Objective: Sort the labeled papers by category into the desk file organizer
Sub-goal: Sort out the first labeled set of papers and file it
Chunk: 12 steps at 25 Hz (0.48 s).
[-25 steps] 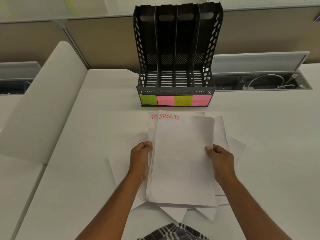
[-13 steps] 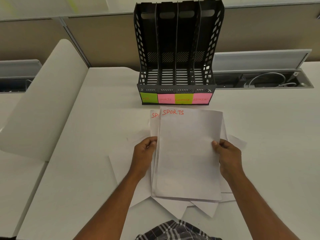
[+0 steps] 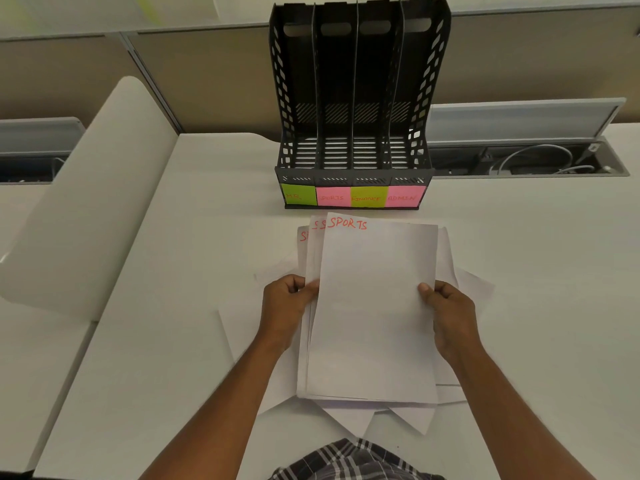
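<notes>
left hand (image 3: 284, 306): bare, no glove, no ring or watch in view
right hand (image 3: 450, 311): bare, no glove, no ring or watch in view
forearms: uncovered from wrist to lower frame edge, no sleeve reaching them, no band or strap
garment (image 3: 349, 460): checked fabric at bottom centre, dark navy or black squares crossed by white and grey lines, only a small patch visible
garment type: cannot tell from the patch shown

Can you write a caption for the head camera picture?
Both hands hold SPORTS papers before the empty organizer.
</notes>
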Tool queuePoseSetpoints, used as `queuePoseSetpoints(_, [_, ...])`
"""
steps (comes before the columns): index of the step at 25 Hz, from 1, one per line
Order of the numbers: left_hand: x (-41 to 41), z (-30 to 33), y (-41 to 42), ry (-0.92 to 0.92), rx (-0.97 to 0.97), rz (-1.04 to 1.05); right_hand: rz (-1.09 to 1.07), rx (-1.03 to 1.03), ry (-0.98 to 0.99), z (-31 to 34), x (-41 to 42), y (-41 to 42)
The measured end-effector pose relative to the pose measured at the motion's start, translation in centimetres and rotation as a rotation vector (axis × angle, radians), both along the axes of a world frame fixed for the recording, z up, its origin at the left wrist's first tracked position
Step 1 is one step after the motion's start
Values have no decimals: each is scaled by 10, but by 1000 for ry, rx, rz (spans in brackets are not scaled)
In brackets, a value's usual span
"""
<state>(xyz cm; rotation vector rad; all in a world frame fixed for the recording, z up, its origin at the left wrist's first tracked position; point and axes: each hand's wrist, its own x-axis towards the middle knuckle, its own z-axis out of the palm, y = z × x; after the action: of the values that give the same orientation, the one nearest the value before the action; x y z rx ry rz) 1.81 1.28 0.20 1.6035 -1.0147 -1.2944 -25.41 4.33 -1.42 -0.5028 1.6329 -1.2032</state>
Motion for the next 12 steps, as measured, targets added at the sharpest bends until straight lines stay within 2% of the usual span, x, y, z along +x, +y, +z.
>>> queuePoseSetpoints(6, [6, -6, -2, 65, 21, 53, -64, 26, -13, -1, -6, 1])
queuePoseSetpoints(12, [14, -4, 0, -6, -44, 40, -204, 17, -164, 1, -34, 1])
